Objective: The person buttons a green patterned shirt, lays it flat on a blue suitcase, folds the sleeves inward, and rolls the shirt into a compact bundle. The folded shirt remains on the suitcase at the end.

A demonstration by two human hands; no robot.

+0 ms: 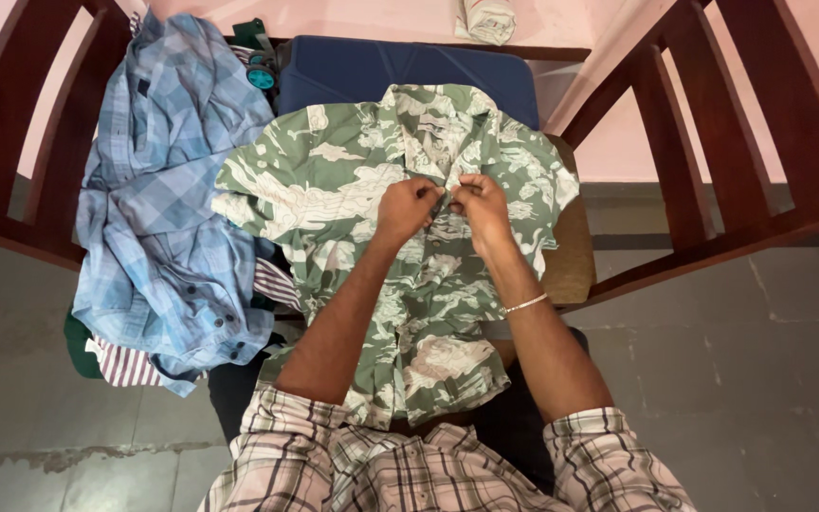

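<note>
Both hands, left hand point(408, 207) and right hand point(481, 204), pinch my green shirt's point(353, 180) front edges together, spread flat so they line up.

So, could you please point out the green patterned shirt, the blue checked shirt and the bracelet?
green patterned shirt point(334, 180): head view, its left shoulder panel.
blue checked shirt point(158, 199): head view, middle of the crumpled cloth.
bracelet point(526, 304): head view, band across the wrist.

Dark wooden chairs point(760, 142) on grey tiled floor point(760, 379).
</note>
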